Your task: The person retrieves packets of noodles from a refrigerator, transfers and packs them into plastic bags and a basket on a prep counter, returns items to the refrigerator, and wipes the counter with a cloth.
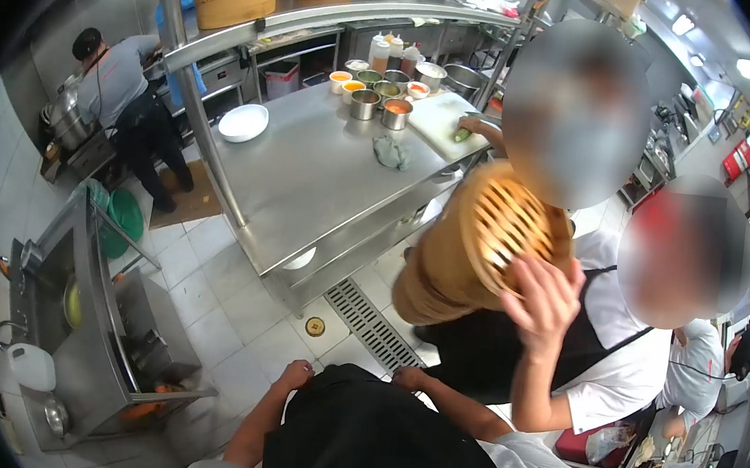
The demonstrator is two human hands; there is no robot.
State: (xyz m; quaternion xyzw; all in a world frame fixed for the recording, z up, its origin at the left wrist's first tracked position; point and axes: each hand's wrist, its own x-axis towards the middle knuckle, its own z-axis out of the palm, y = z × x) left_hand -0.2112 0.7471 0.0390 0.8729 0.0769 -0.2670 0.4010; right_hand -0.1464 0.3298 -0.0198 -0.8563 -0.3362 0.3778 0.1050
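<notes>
My left hand [296,374] is closed beside the left edge of my black apron [355,440]; whatever it may hold is hidden. On the other side, my right hand [410,378] is curled at the apron's right edge, its fingers partly out of sight. Just ahead to the right, a co-worker carries a stack of bamboo steamers [449,259], one hand [542,295] on the slatted top. The stack is tilted and close to my camera. Both my hands are apart from it.
A steel table [300,164] ahead holds sauce pots [365,104], a white bowl [243,122], a cloth [391,152] and a cutting board [447,124]. A steel sink unit [100,370] stands left. A drain grate [375,327] crosses the floor. Several people work nearby.
</notes>
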